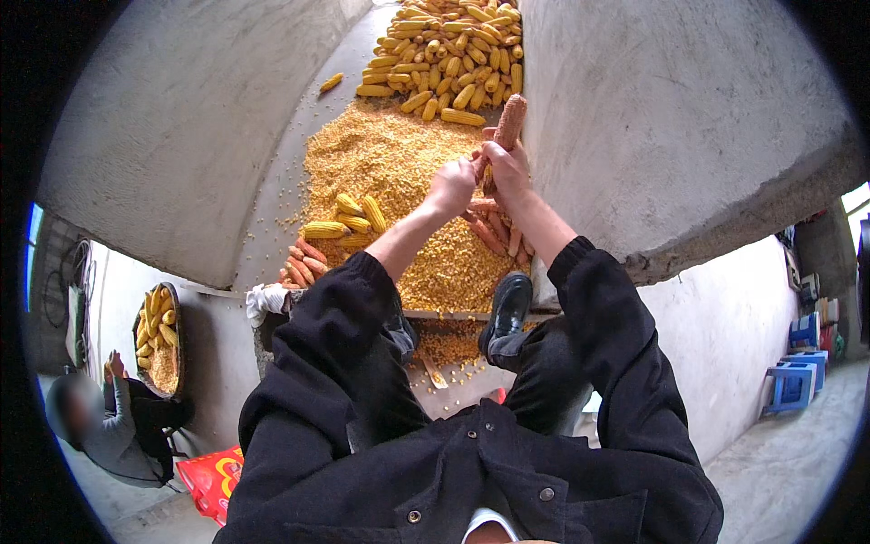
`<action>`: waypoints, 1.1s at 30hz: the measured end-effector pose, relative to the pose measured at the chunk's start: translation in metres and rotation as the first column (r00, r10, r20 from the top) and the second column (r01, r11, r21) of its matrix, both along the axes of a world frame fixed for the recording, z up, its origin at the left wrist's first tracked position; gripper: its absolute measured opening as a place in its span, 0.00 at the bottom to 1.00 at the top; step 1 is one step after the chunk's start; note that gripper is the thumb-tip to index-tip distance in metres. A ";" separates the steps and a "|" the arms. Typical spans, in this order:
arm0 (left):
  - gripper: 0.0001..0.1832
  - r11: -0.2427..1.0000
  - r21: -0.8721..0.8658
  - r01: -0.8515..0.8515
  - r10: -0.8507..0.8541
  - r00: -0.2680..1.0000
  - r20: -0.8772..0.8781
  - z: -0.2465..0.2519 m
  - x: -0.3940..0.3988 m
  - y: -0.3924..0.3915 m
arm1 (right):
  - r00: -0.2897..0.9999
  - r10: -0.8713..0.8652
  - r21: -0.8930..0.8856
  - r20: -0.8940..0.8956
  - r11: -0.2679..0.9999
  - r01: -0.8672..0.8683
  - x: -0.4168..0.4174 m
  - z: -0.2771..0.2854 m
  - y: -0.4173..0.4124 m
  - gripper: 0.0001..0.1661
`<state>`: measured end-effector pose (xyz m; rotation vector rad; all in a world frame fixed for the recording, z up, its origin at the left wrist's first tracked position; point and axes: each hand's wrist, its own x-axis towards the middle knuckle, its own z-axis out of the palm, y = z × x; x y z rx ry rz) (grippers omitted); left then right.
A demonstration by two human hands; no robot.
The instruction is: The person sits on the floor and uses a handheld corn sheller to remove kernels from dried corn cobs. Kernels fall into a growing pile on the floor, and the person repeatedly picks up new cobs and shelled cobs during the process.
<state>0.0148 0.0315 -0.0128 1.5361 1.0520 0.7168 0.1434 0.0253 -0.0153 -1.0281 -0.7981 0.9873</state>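
My right hand (508,166) is wrapped around a bare reddish corn cob (511,122), whose upper end points away from me. Against it, my left hand (452,187) has its fingers closed on reddish cob; whether this is a second cob is hard to see. A few yellow kernels show between the hands. Both hands are above the right side of a wide heap of loose corn kernels (387,156). Stripped cobs (488,232) lie just below my right hand. Left of my left forearm, several full yellow ears (353,221) rest on the kernels.
A large pile of unshelled ears (448,64) lies at the far end, between concrete walls (646,122). More stripped cobs (304,262) and a white glove (265,302) are at left. Beyond, a seated person (119,421) is beside a basket of corn (163,340). Blue stools (792,387) stand far right.
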 end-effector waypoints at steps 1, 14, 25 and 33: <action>0.23 0.989 -0.146 -0.009 0.027 0.992 0.122 0.006 0.000 -0.005 | 1.000 0.002 0.016 0.005 1.000 -0.002 0.000 0.002 -0.003 0.21; 0.28 0.996 -0.077 0.036 -0.037 0.999 -0.007 -0.010 -0.024 0.016 | 0.968 -0.056 -0.408 0.244 0.900 0.155 0.078 -0.030 0.003 0.22; 0.20 0.921 0.380 0.085 0.015 0.968 -0.252 -0.014 -0.035 0.008 | 0.978 0.160 -0.237 -0.133 0.953 -0.188 0.050 -0.018 -0.010 0.17; 0.20 0.910 0.414 -0.017 0.100 0.979 -0.180 -0.027 -0.044 0.019 | 0.958 0.128 -0.352 -0.258 0.911 -0.216 0.071 -0.014 -0.023 0.22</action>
